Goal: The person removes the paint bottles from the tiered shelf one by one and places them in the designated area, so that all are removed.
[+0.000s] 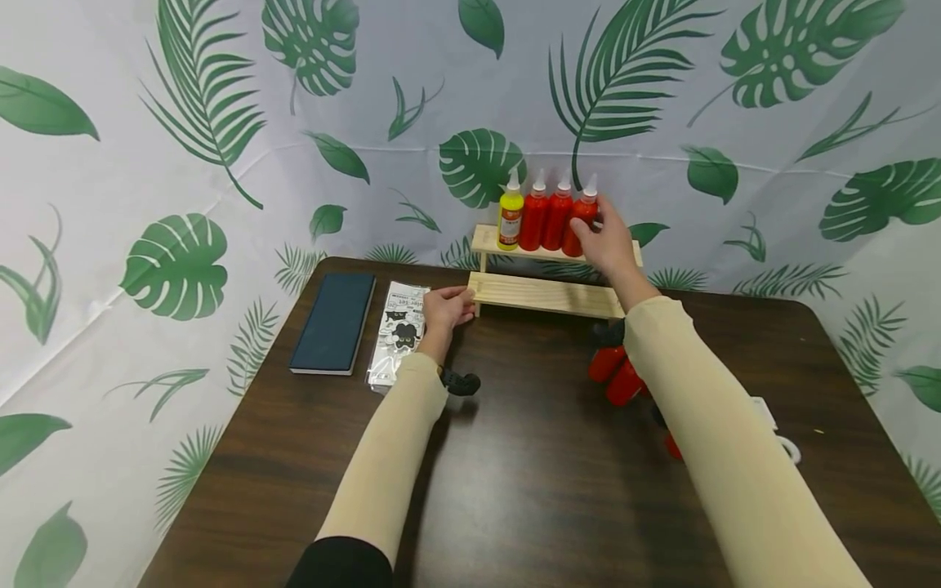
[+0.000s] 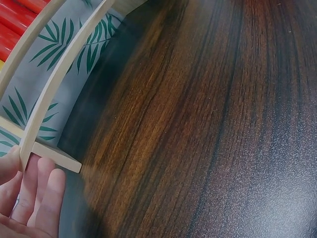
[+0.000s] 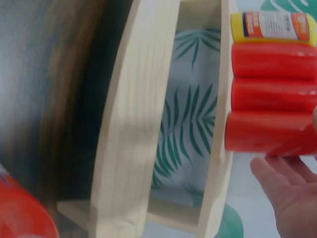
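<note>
While the left hand (image 1: 445, 309) pinches the wooden rack (image 1: 544, 295), the right hand (image 1: 612, 243) grips a red bottle (image 1: 583, 216).

Gripped red bottle (image 3: 270, 133): top cropped in right wrist view. Nearside of grip, sleeve (image 1: 698, 400) part-hides loose red bottles (image 1: 623, 385), white item (image 1: 764, 412).

The rack (image 1: 544, 294) is beige, its bottles (image 1: 557, 222) red or yellow, the backdrop (image 1: 412, 163) leaf-patterned green on white.
</note>
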`<action>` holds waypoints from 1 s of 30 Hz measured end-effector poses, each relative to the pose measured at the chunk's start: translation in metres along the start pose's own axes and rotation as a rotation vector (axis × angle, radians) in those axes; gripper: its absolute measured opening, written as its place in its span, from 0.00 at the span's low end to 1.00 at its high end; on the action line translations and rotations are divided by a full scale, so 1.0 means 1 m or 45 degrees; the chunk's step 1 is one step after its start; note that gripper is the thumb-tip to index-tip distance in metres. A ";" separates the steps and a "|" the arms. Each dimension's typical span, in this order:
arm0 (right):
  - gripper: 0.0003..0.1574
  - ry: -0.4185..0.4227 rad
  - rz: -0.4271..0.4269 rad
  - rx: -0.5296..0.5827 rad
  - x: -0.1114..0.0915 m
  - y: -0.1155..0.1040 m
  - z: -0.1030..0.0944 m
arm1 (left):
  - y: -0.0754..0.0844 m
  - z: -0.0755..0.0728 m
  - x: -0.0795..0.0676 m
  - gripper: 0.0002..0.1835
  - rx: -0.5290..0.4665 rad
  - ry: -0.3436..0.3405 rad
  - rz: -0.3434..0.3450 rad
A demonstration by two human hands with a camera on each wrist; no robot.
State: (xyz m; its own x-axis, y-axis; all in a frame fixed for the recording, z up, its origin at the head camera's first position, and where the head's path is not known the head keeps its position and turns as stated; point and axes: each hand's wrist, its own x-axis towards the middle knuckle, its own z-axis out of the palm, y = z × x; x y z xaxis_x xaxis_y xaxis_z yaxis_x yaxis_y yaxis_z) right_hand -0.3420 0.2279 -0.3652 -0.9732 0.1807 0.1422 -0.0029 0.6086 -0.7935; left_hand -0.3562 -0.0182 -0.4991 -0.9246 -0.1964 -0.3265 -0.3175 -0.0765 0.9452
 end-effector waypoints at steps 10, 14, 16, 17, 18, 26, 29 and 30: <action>0.33 0.077 0.070 -0.040 -0.006 -0.003 -0.008 | 0.001 0.001 -0.001 0.10 -0.001 0.006 -0.001; 0.33 0.159 0.102 -0.039 -0.023 -0.007 -0.017 | -0.001 0.002 -0.003 0.10 0.007 -0.001 -0.019; 0.33 0.177 0.101 0.010 -0.033 -0.010 -0.025 | -0.001 0.002 -0.003 0.10 0.006 -0.001 -0.004; 0.34 0.176 0.095 0.050 -0.038 -0.011 -0.030 | -0.002 0.002 -0.003 0.10 0.003 0.000 0.005; 0.34 0.162 0.093 0.092 -0.045 -0.013 -0.035 | -0.002 0.002 -0.004 0.10 -0.003 0.001 0.013; 0.37 0.004 0.071 0.262 -0.106 -0.015 -0.074 | -0.001 0.001 -0.004 0.11 -0.019 -0.008 0.034; 0.39 -0.048 0.058 0.270 -0.132 -0.009 -0.086 | -0.001 0.002 -0.003 0.11 -0.013 0.004 0.034; 0.39 -0.059 0.062 0.262 -0.142 -0.006 -0.089 | -0.002 0.002 -0.003 0.11 -0.006 0.007 0.031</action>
State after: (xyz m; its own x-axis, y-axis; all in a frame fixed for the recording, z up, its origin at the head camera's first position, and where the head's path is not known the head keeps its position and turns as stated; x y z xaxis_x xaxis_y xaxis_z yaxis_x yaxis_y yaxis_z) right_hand -0.1838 0.2671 -0.3277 -0.9828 0.1675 0.0775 0.0018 0.4285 -0.9035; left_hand -0.3537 -0.0158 -0.4998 -0.9309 -0.2039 -0.3032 -0.2935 -0.0765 0.9529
